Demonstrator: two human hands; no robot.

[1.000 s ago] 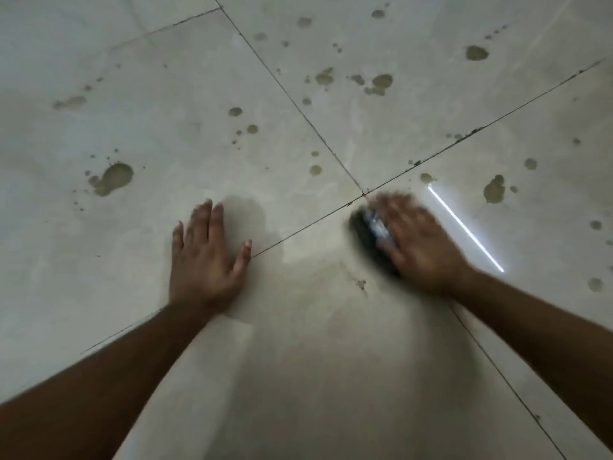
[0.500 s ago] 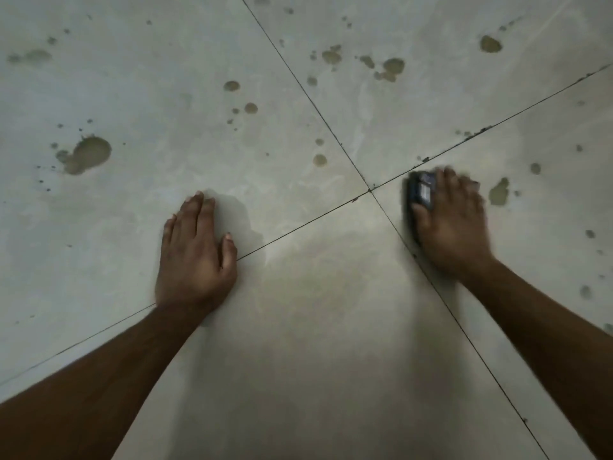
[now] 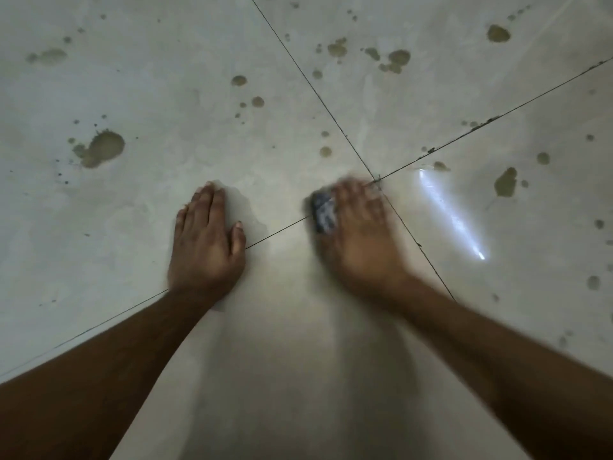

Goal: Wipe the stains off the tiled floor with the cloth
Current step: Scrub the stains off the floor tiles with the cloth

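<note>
1. Floor (image 3: 298,360): hard tile, looks slick; near tile looks clean, brown stains (image 3: 99,149) further out.
2. Left hand (image 3: 205,244): flat, fingers open, bracing us, holds nothing.
3. Right hand (image 3: 360,234): blurred, pressed over cloth, near grout cross.
4. Cloth (image 3: 323,212): small, dark, prob. soft & light; we'd palm it from above.

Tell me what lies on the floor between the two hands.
In the head view, only bare pale tile and a thin grout line lie between the flat left hand and the blurred right hand pressing the dark cloth; no stains there.
</note>
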